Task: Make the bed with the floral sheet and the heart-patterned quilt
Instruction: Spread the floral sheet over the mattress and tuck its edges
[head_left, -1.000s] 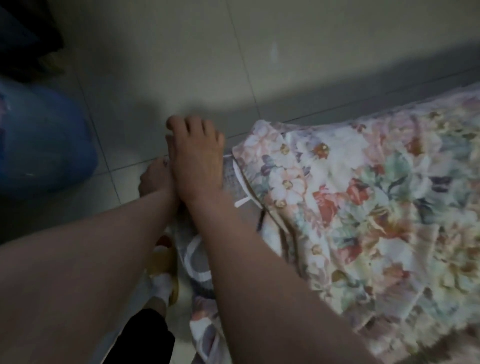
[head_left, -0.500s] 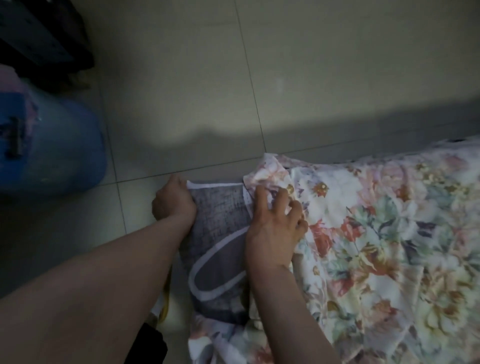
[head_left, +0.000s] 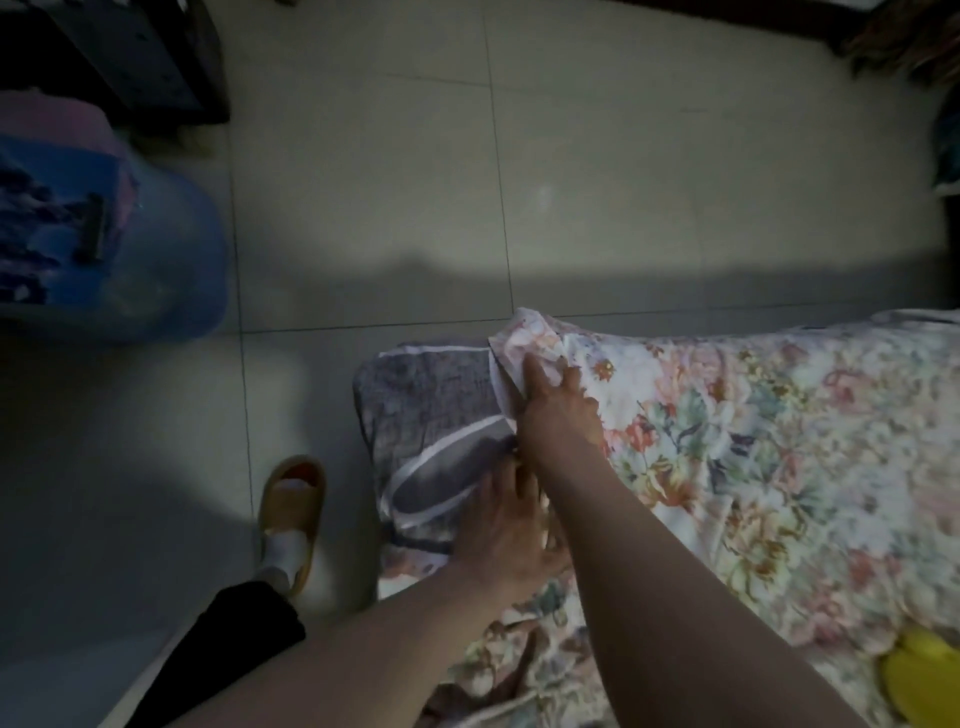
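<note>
Left hand (head_left: 511, 530) moved in, now flat on grey mattress (head_left: 431, 410); right hand (head_left: 558, 410) pinches floral sheet (head_left: 753, 441) corner, mattress corner not yet covered.

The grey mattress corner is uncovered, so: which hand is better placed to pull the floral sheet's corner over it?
Right, probably. The right hand grips the floral sheet at its loose corner, beside the bare mattress corner. The left hand lies flat lower down, partly under the right forearm.

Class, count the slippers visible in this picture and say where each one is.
1. The tan slipper, worn on a foot, stands on the tiled floor left of the grey bedding corner. A second may be hidden out of frame.
</note>
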